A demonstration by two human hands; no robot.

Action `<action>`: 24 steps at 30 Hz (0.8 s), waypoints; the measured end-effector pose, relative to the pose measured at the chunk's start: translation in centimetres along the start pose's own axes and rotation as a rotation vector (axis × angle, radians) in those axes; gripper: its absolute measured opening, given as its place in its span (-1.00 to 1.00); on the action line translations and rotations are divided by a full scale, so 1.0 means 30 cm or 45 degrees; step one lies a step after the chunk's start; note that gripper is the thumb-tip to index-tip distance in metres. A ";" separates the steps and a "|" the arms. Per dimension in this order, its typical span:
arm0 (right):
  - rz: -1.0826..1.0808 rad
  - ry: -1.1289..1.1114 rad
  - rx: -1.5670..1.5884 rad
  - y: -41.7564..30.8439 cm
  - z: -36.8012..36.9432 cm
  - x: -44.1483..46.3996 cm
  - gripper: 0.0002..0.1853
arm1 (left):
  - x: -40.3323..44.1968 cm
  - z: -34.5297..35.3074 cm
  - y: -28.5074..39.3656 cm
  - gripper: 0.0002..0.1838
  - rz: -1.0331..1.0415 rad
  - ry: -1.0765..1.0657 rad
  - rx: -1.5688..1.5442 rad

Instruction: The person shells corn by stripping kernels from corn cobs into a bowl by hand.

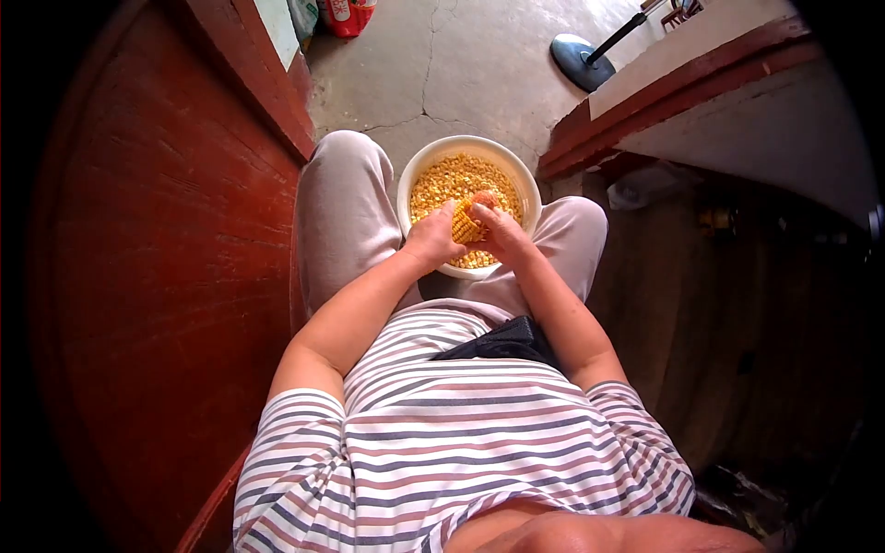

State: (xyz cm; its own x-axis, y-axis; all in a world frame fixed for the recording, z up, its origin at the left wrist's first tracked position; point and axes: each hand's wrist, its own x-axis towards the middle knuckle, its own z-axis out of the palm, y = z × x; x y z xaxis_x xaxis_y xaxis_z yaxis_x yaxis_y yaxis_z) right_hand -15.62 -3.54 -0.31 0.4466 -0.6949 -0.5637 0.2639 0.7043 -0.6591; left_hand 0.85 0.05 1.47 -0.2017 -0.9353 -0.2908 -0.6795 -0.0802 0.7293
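Observation:
An ear of corn (466,224) with yellow kernels is held over a white basin (404,189). My left hand (436,238) is closed round its left side, thumb on top. My right hand (503,234) grips the other side, with its thumb near a reddish-brown bare patch (483,199) at the upper end. Loose corn kernels (458,175) fill the bottom of the basin below both hands. The undersides of my fingers are hidden by the corn and the hands.
The basin sits between my knees. A dark red door (166,258) stands on the left, and a red door frame (581,138) on the right. Farther off are a round black stand base (583,61), a red bag (348,16) and a clear plastic bag (645,184).

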 end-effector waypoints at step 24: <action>-0.067 0.028 0.002 -0.011 0.002 -0.005 -0.61 | 0.015 0.043 -0.016 -0.01 0.099 0.063 0.037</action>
State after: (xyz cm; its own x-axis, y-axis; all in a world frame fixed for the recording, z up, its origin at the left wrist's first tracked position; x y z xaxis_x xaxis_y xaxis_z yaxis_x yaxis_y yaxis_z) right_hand -15.72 -3.66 0.02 0.4134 -0.7340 -0.5388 0.2882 0.6668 -0.6873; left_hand 0.17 0.11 0.21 -0.2197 -0.9543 -0.2023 -0.6835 0.0026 0.7299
